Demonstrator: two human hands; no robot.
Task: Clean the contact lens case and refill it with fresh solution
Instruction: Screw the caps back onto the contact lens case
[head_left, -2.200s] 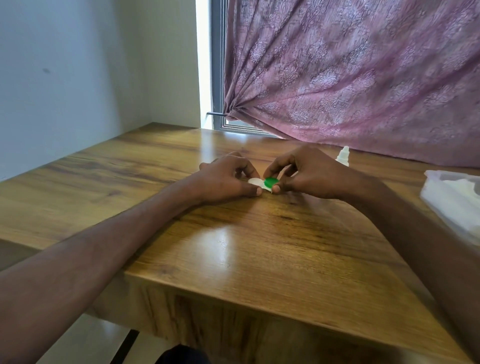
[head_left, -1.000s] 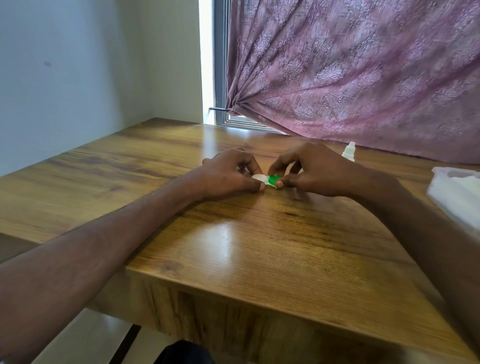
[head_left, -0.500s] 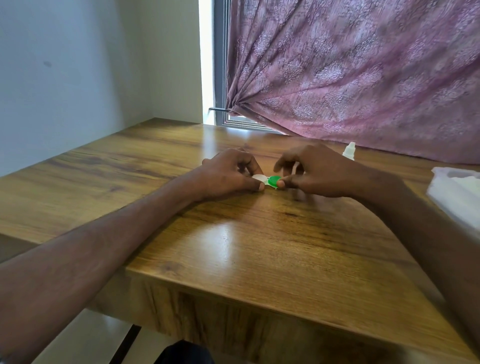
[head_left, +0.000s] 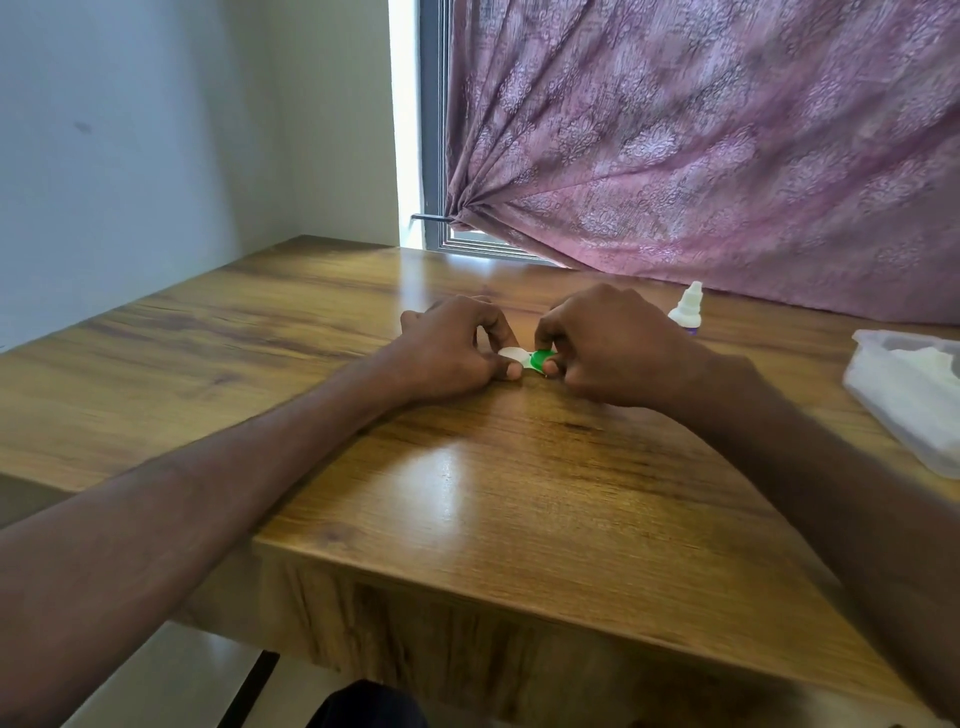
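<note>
A small contact lens case (head_left: 519, 357) with one white side and one green cap (head_left: 542, 358) lies on the wooden table (head_left: 467, 499) between my hands. My left hand (head_left: 457, 347) pinches the white side between thumb and fingers. My right hand (head_left: 605, 343) has its thumb and curled fingers round the green cap. Most of the case is hidden under my fingers. A small white dropper bottle of solution (head_left: 687, 307) stands upright just behind my right hand, its lower part hidden.
A clear plastic box (head_left: 904, 395) holding white tissue sits at the table's right edge. A purple patterned curtain (head_left: 701, 145) hangs behind the table, with a window frame (head_left: 431, 156) at its left. The table's near edge runs across below my forearms.
Both hands stay on the case at the same spot. My right fingers have curled lower over the green cap, and the view has shifted slightly.
</note>
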